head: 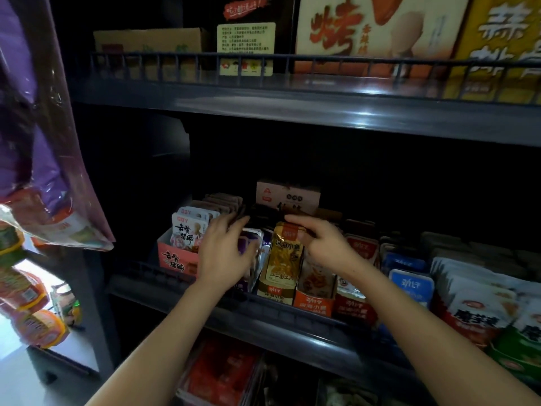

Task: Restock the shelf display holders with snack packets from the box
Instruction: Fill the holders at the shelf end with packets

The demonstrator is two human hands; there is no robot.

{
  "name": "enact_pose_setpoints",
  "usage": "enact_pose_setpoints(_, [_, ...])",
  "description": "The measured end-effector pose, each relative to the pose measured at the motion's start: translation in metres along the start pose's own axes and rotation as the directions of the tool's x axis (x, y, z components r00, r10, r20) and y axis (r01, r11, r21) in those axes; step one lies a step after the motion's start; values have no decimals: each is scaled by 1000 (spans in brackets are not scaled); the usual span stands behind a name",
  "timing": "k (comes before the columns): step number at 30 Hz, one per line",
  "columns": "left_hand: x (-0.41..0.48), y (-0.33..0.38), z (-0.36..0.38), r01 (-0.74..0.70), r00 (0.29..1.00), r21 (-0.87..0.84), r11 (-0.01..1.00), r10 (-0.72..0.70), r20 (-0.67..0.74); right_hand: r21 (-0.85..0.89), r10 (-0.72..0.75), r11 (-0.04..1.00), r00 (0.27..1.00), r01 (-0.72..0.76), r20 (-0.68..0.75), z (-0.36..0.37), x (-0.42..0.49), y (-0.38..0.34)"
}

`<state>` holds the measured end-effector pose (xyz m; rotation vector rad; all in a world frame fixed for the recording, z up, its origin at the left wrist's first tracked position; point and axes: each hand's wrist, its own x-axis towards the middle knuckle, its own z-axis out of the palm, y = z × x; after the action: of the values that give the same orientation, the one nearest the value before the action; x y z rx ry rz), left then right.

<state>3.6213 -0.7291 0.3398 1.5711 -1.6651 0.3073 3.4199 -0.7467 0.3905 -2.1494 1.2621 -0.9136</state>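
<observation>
Left hand (227, 253) spread flat on purple pkts (247, 240); right hand (325, 243) prob. pinches yellow pkt (284, 256) top.

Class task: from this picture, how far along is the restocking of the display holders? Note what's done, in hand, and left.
Done: the pink holder and red holder look full of packets. In hand: the right hand grips the top of a gold fish-snack packet, while the left hand rests on purple packets beside it. Left: cannot tell; remaining stock is out of view.
</observation>
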Motion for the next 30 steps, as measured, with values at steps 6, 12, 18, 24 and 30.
enact_pose_setpoints(6, [-28,14,-24,-53,994,5,999,54,-94,-16,86,996,995,-87,-56,-25,-67,1])
enact_pose_setpoints(12, [-67,55,-26,-79,994,-58,995,83,74,-76,160,983,981,-169,-108,-46,-137,19])
enact_pose_setpoints(18, [-110,123,-15,-85,962,-238,967,142,233,-96,194,973,967,-212,-166,-80,-222,28])
enact_pose_setpoints(24, [-144,200,-8,-64,928,-420,905,209,309,-50,348,924,890,-378,-295,-126,-308,63])
enact_pose_setpoints(30, [-180,274,-12,-45,853,-507,861,297,430,-30,441,873,813,-488,-381,-172,-405,95])
